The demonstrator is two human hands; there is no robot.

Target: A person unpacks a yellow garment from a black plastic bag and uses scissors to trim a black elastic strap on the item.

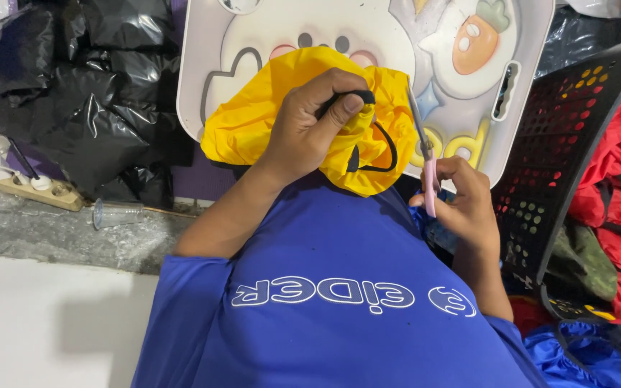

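The yellow cloth (253, 122) lies bunched under and around the left hand (310, 122), spreading from it to the left and to the right over a white tray (203, 43) with cartoon shapes on it. The left hand is curled shut on the cloth's gathered edge: the thumb and forefinger pinch a black trim (346, 97) at the top of the bunch, and the other fingers are folded into the fabric below. A thin black cord (389, 147) loops out of the cloth just right of this hand.

The right hand (465, 205) sits lower and to the right, apart from the left hand and just past the cloth's right edge. Its fingers are pressed together around the pink handle of small scissors (425, 154). The blades rise from this hand, slanting up and left, and their tip lies against the right side of the cloth, near the cord. Whether the blades are parted I cannot tell.

Below both hands is the person's blue shirt (325, 259). Right of the right hand a black perforated basket (562, 144) stands tilted, with red cloth (619, 165) beyond it and blue cloth (583, 352) below. Left of the left forearm lie black plastic bags (88, 93), a wooden power strip (30, 187) and a small clear cup (113, 213) on its side.
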